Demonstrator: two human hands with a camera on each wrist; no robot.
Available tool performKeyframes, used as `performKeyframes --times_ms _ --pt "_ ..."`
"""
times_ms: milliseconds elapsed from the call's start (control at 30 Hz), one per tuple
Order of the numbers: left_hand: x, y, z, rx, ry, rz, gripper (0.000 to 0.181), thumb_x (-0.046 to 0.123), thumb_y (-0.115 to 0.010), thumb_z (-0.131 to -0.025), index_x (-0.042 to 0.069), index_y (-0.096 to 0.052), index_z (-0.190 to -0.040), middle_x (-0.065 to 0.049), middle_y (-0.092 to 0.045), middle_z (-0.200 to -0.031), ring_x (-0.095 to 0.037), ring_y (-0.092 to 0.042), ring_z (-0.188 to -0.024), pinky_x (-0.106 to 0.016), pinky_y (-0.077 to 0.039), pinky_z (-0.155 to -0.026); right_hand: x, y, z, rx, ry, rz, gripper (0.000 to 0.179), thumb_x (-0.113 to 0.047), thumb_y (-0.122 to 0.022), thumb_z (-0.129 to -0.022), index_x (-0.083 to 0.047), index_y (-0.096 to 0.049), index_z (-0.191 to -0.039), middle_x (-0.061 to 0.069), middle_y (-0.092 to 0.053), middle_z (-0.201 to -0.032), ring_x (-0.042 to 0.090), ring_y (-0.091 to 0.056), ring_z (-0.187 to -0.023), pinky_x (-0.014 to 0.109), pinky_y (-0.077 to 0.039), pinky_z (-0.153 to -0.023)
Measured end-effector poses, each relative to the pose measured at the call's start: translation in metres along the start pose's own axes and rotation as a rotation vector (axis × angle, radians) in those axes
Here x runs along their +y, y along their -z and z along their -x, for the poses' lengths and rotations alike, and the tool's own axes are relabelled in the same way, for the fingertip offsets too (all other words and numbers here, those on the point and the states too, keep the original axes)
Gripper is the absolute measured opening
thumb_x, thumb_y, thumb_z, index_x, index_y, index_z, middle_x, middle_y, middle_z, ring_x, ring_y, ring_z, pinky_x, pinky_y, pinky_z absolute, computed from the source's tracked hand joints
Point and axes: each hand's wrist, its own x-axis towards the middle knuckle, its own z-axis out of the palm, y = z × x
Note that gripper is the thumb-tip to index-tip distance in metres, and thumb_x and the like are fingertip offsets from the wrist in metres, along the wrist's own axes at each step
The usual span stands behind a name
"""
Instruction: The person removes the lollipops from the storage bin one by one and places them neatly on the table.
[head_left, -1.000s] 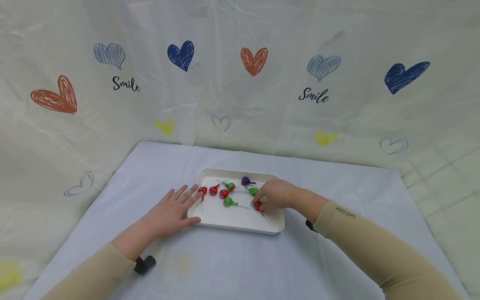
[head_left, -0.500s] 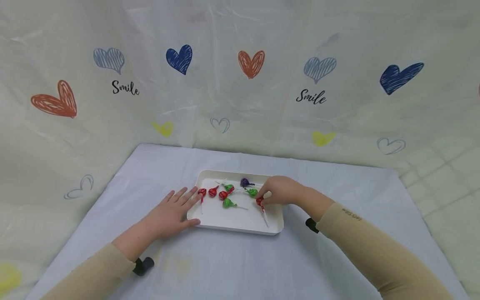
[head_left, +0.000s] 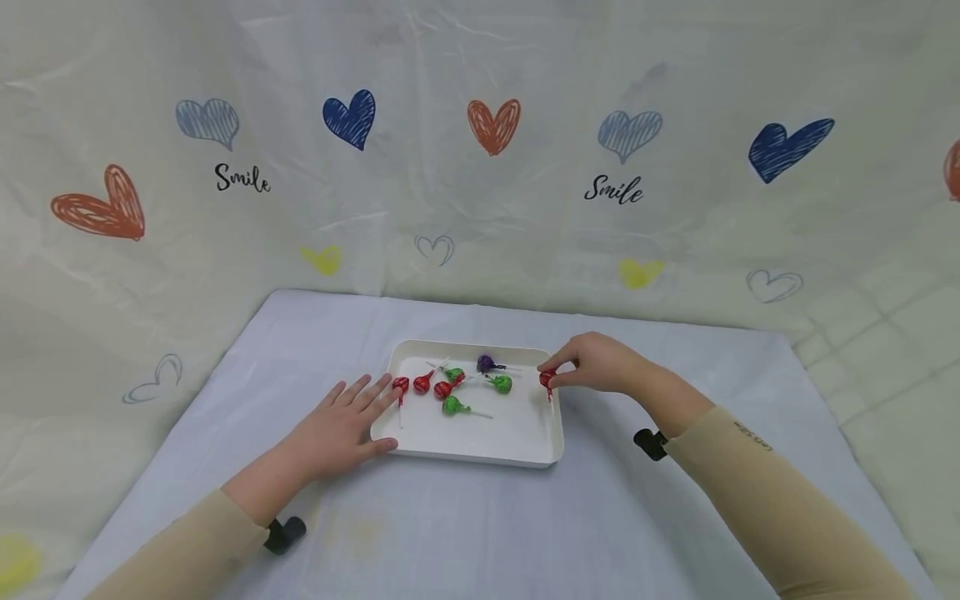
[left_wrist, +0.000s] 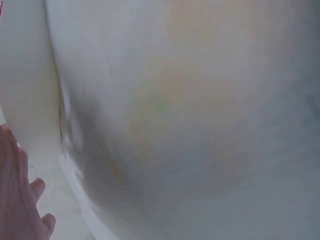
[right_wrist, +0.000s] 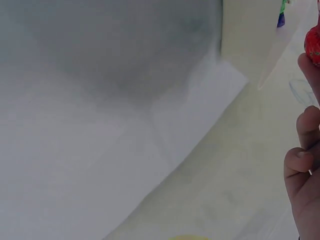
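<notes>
My right hand (head_left: 600,362) pinches a red lollipop (head_left: 547,380) by its wrapped head, above the right rim of a white tray (head_left: 517,429). The same lollipop (right_wrist: 313,46) shows at the right edge of the right wrist view. Fingers spread, my left hand (head_left: 337,429) rests on the tray's left side, its fingertips beside a red lollipop (head_left: 401,384). Elsewhere in the tray lie two more red lollipops (head_left: 422,384), three green ones (head_left: 454,406) and a purple lollipop (head_left: 485,363) near the back. In the left wrist view, only part of my left hand (left_wrist: 20,195) appears.
A white cloth (head_left: 450,533) covers the table under the tray. Behind it hangs a pale sheet (head_left: 420,192) printed with hearts and the word "Smile". Each wrist carries a small black camera (head_left: 651,444).
My right hand has taken the red lollipop from the tray's right part and moved it right and farther back, to the rim. My left hand stays in place.
</notes>
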Motion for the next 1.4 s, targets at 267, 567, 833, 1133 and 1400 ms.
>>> performKeyframes --times_ms 267,567,833,1133,1400 --pt "-0.003 -0.002 0.002 0.0 0.007 -0.009 0.088 0.074 -0.043 -0.091 0.023 -0.022 -0.159 -0.001 -0.011 -0.167 -0.035 -0.012 -0.151 -0.059 -0.009 -0.119 0.027 0.01 0.036 0.043 -0.064 -0.026 0.032 -0.037 -0.077 -0.086 -0.028 -0.076 -0.117 -0.011 -0.071 -0.109 0.012 -0.056 -0.083 0.031 -0.047 -0.071" --pt "-0.003 -0.005 0.001 -0.012 0.01 0.0 0.087 0.072 -0.045 -0.092 0.023 -0.022 -0.159 -0.001 -0.01 -0.167 -0.035 -0.012 -0.151 -0.06 -0.008 -0.119 0.033 0.007 0.047 0.023 -0.086 -0.048 0.033 -0.034 -0.079 -0.085 -0.023 -0.077 -0.116 -0.01 -0.073 -0.107 0.012 -0.057 -0.082 0.03 -0.047 -0.069" --pt "-0.002 -0.003 0.001 0.002 0.003 0.009 0.09 0.077 -0.04 -0.09 0.024 -0.021 -0.16 -0.001 -0.01 -0.167 -0.034 -0.012 -0.151 -0.06 -0.009 -0.119 0.035 -0.019 0.036 -0.055 -0.118 -0.006 0.03 -0.03 -0.08 -0.085 -0.024 -0.077 -0.114 -0.012 -0.073 -0.103 0.013 -0.065 -0.096 0.033 -0.052 -0.079" --pt "0.0 -0.001 0.0 -0.004 0.002 0.011 0.088 0.074 -0.044 -0.091 0.023 -0.021 -0.16 -0.001 -0.01 -0.167 -0.034 -0.012 -0.151 -0.06 -0.008 -0.119 0.036 -0.036 0.026 -0.072 -0.039 0.086 0.023 -0.031 -0.079 -0.085 -0.03 -0.079 -0.108 -0.016 -0.073 -0.098 0.009 -0.066 -0.094 0.033 -0.052 -0.08" --pt "0.0 -0.002 -0.001 -0.02 0.018 0.004 0.088 0.074 -0.044 -0.091 0.024 -0.02 -0.16 0.0 -0.009 -0.167 -0.034 -0.011 -0.151 -0.059 -0.009 -0.119 0.037 -0.038 0.022 -0.07 -0.01 0.116 0.022 -0.029 -0.08 -0.084 -0.03 -0.079 -0.106 -0.016 -0.072 -0.1 0.009 -0.065 -0.097 0.039 -0.053 -0.087"
